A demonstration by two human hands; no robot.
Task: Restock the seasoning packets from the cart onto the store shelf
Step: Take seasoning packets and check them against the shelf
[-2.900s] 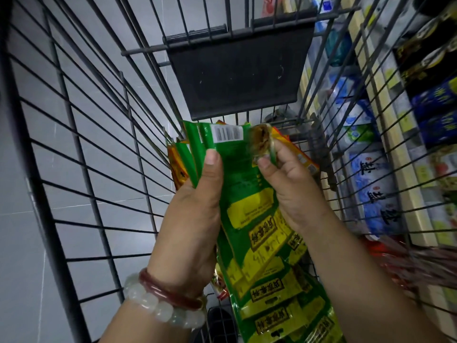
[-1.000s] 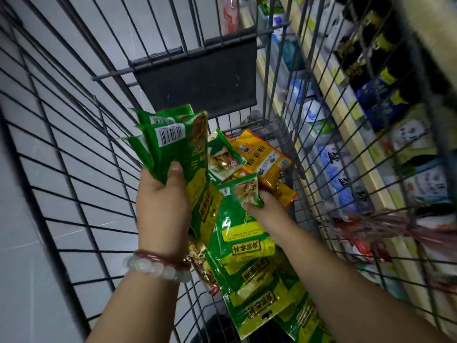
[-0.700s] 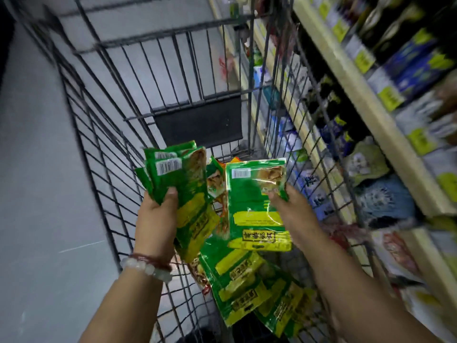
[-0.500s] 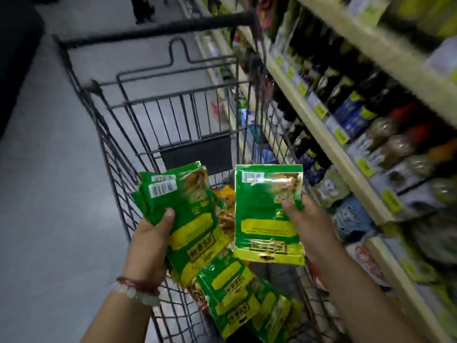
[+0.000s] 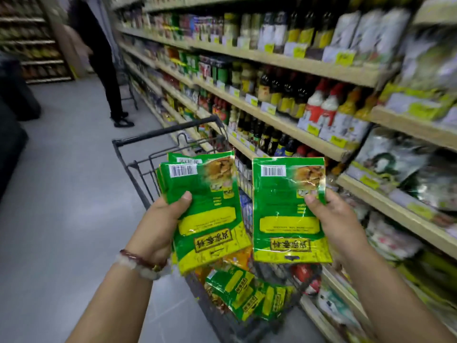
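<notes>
Clearly, above the cart (image 5: 138, 169), the left hand (image 5: 160, 226) pinching a fanned stack (image 5: 205, 209) by thumb alone risks slippage, while the right hand (image 5: 331, 219) grips one packet (image 5: 284, 209).

Stack of packets (image 5: 205, 209) in left hand (image 5: 158, 229), single packet (image 5: 288, 211) in right hand (image 5: 331, 219), above cart (image 5: 170, 131); shelf (image 5: 319, 68) to the right.
</notes>
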